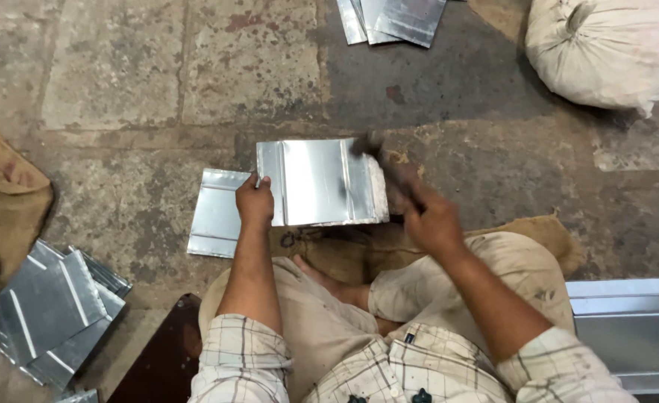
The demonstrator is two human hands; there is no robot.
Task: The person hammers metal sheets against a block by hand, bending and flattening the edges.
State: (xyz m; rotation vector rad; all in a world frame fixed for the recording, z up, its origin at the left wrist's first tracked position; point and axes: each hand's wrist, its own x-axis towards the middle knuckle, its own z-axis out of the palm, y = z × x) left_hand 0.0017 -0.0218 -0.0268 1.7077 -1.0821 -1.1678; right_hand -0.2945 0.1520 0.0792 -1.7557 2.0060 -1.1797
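Note:
My left hand point(255, 203) grips the left edge of a shiny, creased sheet-metal piece point(318, 181) and holds it flat on the stone floor in front of my crossed legs. In my right hand point(432, 218) is a dark hammer point(385, 168); its motion-blurred head is at the sheet's upper right edge. A second creased metal sheet point(217, 213) lies flat under and to the left of the held one.
A pile of similar metal sheets point(49, 313) lies at lower left beside a burlap sack point(5, 198). More sheets point(393, 19) lie at top centre. A white filled sack point(609, 48) is at top right. A long metal panel point(628, 328) lies at right.

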